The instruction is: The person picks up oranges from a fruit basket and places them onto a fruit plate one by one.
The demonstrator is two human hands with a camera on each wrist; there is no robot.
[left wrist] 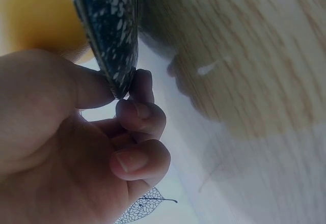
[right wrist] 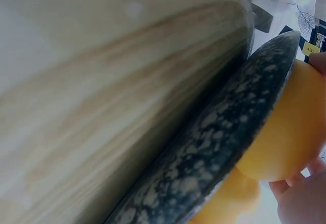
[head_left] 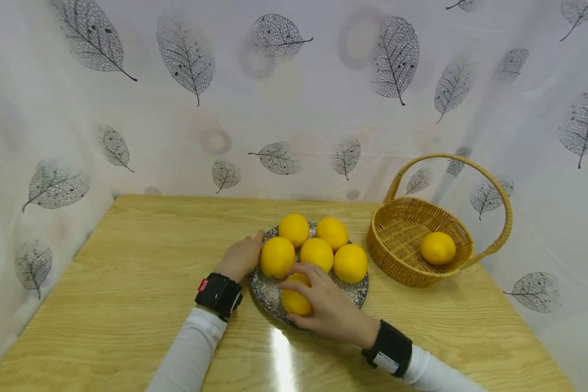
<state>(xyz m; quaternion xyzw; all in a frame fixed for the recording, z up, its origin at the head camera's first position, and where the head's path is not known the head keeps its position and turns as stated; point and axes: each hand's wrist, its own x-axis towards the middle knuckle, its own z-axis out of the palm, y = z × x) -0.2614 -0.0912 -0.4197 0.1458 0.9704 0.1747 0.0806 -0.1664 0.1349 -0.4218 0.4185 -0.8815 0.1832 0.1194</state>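
Note:
A speckled dark grey plate bears several round yellow-orange oranges. My left hand holds the plate's left rim; in the left wrist view, the thumb lies over the rim and the fingers are curled beneath it. At the front of the plate, my right hand has its thumb and fingers around one orange. The right wrist view shows that orange against the plate's edge, with only part of the hand visible at the right.
To the right of the plate stands a wicker basket with a tall arched handle. One orange lies inside it, toward the right. The wooden table meets a leaf-patterned curtain at its back and sides.

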